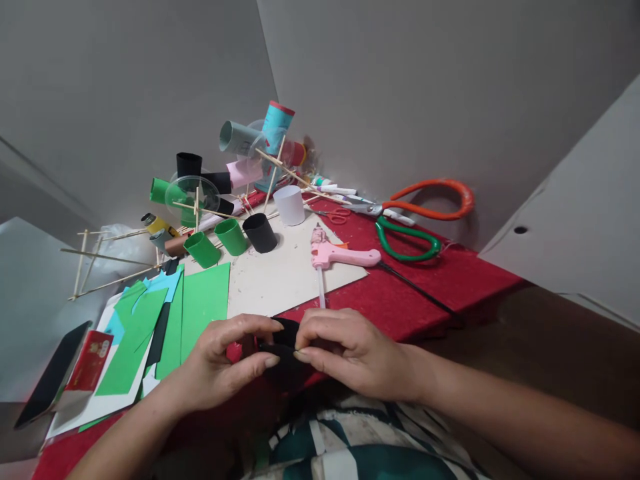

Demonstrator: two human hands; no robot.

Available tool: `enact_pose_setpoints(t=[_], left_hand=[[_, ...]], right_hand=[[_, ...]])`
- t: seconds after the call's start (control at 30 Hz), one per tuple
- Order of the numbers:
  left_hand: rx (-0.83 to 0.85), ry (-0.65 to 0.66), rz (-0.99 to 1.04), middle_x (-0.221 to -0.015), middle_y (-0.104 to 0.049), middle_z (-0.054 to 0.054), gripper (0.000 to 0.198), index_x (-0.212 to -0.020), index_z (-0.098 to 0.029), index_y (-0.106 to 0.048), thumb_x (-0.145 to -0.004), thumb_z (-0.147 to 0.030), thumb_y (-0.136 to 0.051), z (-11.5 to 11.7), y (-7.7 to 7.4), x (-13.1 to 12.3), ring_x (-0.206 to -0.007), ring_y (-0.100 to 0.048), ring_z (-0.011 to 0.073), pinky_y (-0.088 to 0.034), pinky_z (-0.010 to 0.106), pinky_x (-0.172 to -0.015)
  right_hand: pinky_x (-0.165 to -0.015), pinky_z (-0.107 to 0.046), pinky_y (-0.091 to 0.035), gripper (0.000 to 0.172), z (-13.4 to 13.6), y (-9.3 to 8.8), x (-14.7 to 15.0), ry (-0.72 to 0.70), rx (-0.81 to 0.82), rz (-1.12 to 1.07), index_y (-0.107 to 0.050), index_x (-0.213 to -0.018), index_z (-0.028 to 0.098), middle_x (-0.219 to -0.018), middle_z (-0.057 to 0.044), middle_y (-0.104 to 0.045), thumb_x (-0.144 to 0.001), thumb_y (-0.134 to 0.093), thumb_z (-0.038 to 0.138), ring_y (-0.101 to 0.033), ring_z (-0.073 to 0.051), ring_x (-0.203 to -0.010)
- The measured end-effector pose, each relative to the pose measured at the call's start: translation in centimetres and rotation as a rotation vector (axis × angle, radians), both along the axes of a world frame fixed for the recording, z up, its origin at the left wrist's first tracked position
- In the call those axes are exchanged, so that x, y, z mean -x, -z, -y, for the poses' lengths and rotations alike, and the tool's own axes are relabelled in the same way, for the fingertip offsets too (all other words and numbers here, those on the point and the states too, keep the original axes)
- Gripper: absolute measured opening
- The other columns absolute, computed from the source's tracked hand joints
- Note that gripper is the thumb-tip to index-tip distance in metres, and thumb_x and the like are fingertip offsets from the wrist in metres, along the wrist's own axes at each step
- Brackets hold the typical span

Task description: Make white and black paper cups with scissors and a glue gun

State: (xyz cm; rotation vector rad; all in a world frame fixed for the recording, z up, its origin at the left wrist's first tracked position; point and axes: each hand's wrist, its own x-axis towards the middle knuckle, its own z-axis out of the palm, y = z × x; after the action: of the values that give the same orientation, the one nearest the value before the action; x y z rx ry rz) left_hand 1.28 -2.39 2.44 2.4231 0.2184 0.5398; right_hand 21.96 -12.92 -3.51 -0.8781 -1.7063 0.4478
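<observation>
A black piece (287,363), curved into a loop, is held between both hands at the front edge of the red-covered table. My left hand (233,353) pinches its left side between thumb and forefinger. With thumb and fingertips, my right hand (345,347) grips the right side. Just beyond my right hand lies a pink glue gun (340,255) with a clear stick in it. Short green tubes (202,250), a black tube (261,233) and a white tube (289,205) stand on the pale board (280,273).
Green sheets (205,300) and a red card (95,360) lie at the left, beside a dark phone-like slab (55,373). Large scissors (425,207) with orange and green handles rest at the right. Stick frames (95,257) and a wheel-like assembly with tubes (195,197) stand behind.
</observation>
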Motion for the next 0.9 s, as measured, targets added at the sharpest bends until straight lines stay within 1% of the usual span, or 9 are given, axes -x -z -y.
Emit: enact_pose_setpoints(t=[0.1,0.23,0.33,0.43,0.57,0.67,0.8,0.9], left_hand=[[0.025,-0.019,-0.015,-0.100,-0.071,0.001,0.038,-0.115,-0.024,-0.062,-0.082,-0.008,-0.070,0.3,-0.1,-0.2,-0.082,-0.065,0.0084,-0.052,0.016,-0.069],[0.018,0.017,0.021,-0.089,-0.071,0.000,0.026,-0.101,-0.021,-0.065,-0.082,-0.004,-0.068,0.7,-0.1,-0.5,-0.079,-0.065,0.0096,-0.052,0.019,-0.073],[-0.047,0.055,0.051,-0.085,-0.071,0.002,0.026,-0.102,-0.019,-0.066,-0.082,-0.002,-0.067,0.7,-0.1,-0.7,-0.076,-0.065,0.0101,-0.052,0.020,-0.070],[-0.143,0.055,0.071,-0.084,-0.071,0.004,0.028,-0.106,-0.016,-0.066,-0.081,-0.003,-0.069,0.7,-0.1,-1.0,-0.073,-0.064,0.0102,-0.051,0.019,-0.067],[-0.196,0.074,0.062,-0.078,-0.070,0.004,0.025,-0.106,-0.012,-0.066,-0.082,-0.005,-0.068,0.9,-0.3,-1.1,-0.068,-0.062,0.0106,-0.048,0.020,-0.061],[-0.186,0.071,0.017,-0.078,-0.069,0.004,0.020,-0.102,-0.012,-0.066,-0.083,-0.007,-0.067,1.0,-0.4,-1.0,-0.068,-0.061,0.0108,-0.047,0.021,-0.061],[-0.122,0.053,-0.055,-0.078,-0.068,0.002,0.014,-0.096,-0.015,-0.065,-0.085,-0.007,-0.065,1.1,-0.5,-0.7,-0.068,-0.060,0.0105,-0.046,0.022,-0.063],[-0.070,0.049,-0.079,-0.077,-0.067,0.002,0.012,-0.094,-0.016,-0.065,-0.086,-0.008,-0.064,1.1,-0.7,-0.5,-0.069,-0.059,0.0111,-0.046,0.023,-0.063]], right_hand=[[-0.056,-0.021,-0.040,0.011,0.1,0.0,0.0,0.001,0.001,-0.017,-0.061,-0.079,0.015,-0.068,-0.001,-0.058,-0.089,-0.057,0.013,-0.051,-0.010,-0.060],[-0.056,-0.021,-0.039,0.012,0.1,0.1,0.1,0.011,-0.018,-0.013,-0.061,-0.079,0.015,-0.068,-0.001,-0.059,-0.090,-0.056,0.013,-0.051,-0.011,-0.060],[-0.056,-0.022,-0.040,0.012,0.1,0.2,0.1,0.037,-0.021,-0.006,-0.061,-0.079,0.016,-0.068,-0.001,-0.059,-0.090,-0.057,0.014,-0.051,-0.011,-0.060],[-0.057,-0.022,-0.041,0.012,0.2,0.4,0.1,0.040,-0.044,0.007,-0.061,-0.080,0.015,-0.070,-0.002,-0.060,-0.091,-0.056,0.014,-0.053,-0.012,-0.063],[-0.058,-0.023,-0.042,0.013,0.3,0.5,0.2,0.046,-0.095,0.031,-0.061,-0.083,0.016,-0.073,-0.003,-0.063,-0.094,-0.053,0.015,-0.056,-0.012,-0.066],[-0.059,-0.023,-0.042,0.014,0.4,0.5,0.3,0.070,-0.118,0.057,-0.062,-0.085,0.016,-0.075,-0.003,-0.064,-0.095,-0.052,0.015,-0.057,-0.012,-0.069],[-0.058,-0.023,-0.041,0.014,0.4,0.7,0.4,0.075,-0.145,0.071,-0.062,-0.086,0.015,-0.076,-0.004,-0.064,-0.096,-0.052,0.015,-0.058,-0.012,-0.070],[-0.059,-0.023,-0.043,0.013,0.3,0.8,0.5,0.071,-0.134,0.047,-0.064,-0.088,0.015,-0.076,-0.004,-0.066,-0.096,-0.054,0.017,-0.060,-0.013,-0.070]])
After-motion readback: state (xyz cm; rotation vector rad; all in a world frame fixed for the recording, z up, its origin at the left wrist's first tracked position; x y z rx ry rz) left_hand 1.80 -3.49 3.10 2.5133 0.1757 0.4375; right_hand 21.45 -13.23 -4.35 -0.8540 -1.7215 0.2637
